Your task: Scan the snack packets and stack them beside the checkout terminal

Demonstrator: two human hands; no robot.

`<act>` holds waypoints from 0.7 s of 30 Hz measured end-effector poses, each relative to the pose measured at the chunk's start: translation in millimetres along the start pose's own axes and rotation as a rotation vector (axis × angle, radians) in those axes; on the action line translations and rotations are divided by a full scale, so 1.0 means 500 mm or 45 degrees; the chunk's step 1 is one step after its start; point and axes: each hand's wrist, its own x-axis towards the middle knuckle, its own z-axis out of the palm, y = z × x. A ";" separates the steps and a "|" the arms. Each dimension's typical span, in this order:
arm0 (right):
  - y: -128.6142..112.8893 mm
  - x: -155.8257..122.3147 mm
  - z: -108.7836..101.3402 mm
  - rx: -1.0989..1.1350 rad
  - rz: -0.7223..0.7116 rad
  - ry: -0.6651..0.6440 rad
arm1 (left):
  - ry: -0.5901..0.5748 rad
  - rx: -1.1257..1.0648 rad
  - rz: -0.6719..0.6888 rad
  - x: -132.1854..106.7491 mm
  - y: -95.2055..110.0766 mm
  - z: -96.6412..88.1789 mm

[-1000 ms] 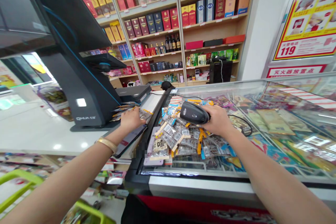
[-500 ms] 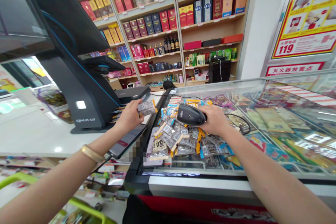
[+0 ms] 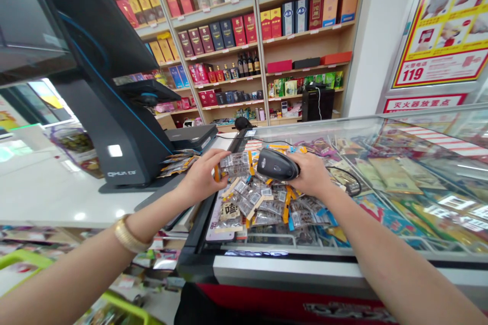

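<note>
Snack packet (image 3: 235, 161) is up off the glass, pinched by its left end in the left hand (image 3: 200, 180) and held flat right in front of the scanner's nose.

Sweeping from the left: green basket (image 3: 23, 259) down in the corner, then the white counter (image 3: 49, 188) with the big black till (image 3: 125, 132) on it. At the till's foot there's a small fan of packets (image 3: 179, 162) lying apart from everything else.

Next comes the left hand, gold bracelet (image 3: 127, 236) on the wrist, fingers closed on that one clear packet with the orange edge. Just right of it is the black scanner (image 3: 275, 164), gripped in the right hand (image 3: 312, 175) with fingers wrapped round the handle. Its front points left at the packet, and the two are nearly touching. Its cord (image 3: 353, 175) loops off behind the wrist.

Under both hands, on the glass lid (image 3: 385, 127) of the chest freezer, sits the heap of packets (image 3: 263, 203), and it's a big one.

My read: only a handful look dealt with (the little fan by the till) and most of the lot is in the heap, so this looks early on. Can't tell whether the scanner is actually reading.
</note>
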 end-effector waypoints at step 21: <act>0.022 -0.015 0.015 -0.090 -0.051 0.171 | -0.360 0.489 -0.622 -0.012 -0.261 0.037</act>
